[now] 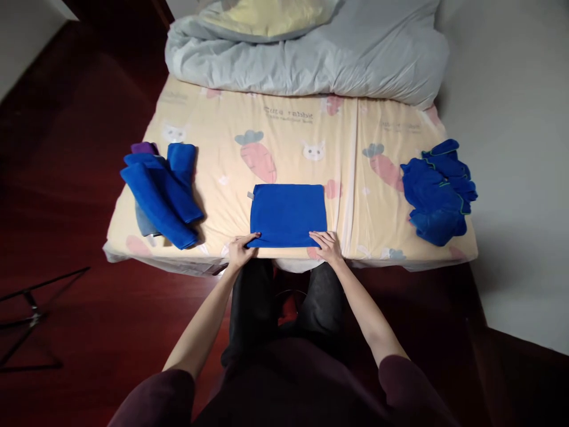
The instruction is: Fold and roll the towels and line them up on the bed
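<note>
A blue towel lies flat as a neat rectangle at the near edge of the bed, with a small pale tag at its far left corner. My left hand is closed on the towel's near left corner, fingertips on top of the cloth. At the near right corner, my right hand has its fingers over the edge; its thumb is hard to make out. Rolled blue towels are piled to the left, with a purple one and a greyish one among them. Over on the right sits a crumpled heap of blue cloths with green edging.
The bed has a cream sheet printed with carrots and cats. A grey quilt with a yellow part is bunched at the far side. A wall borders the right. Black stand legs are on the dark red floor.
</note>
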`<action>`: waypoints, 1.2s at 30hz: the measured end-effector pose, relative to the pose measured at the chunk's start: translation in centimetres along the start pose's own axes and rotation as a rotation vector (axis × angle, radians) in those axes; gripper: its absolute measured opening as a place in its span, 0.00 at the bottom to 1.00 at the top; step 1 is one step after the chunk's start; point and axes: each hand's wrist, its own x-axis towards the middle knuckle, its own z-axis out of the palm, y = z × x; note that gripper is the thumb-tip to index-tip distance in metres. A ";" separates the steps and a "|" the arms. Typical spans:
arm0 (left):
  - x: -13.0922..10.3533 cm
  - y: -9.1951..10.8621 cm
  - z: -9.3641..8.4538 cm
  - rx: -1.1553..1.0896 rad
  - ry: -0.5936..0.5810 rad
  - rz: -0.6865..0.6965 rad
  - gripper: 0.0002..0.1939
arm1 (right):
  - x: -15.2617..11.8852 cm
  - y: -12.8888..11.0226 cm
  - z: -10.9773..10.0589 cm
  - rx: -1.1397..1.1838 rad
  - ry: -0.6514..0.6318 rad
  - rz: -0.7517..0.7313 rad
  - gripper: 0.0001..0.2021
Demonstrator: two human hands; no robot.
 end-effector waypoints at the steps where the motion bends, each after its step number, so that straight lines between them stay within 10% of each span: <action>1: 0.1 0.0 -0.1 -0.021 0.002 0.001 0.18 | 0.0 0.1 0.0 0.006 0.002 0.007 0.30; 16: 0.5 0.7 -0.8 -0.210 0.024 -0.081 0.18 | 0.1 0.0 0.0 0.106 0.273 0.306 0.29; 36: 0.8 -0.3 -0.6 -0.181 0.202 0.004 0.11 | 0.3 0.6 0.8 0.216 0.469 0.244 0.12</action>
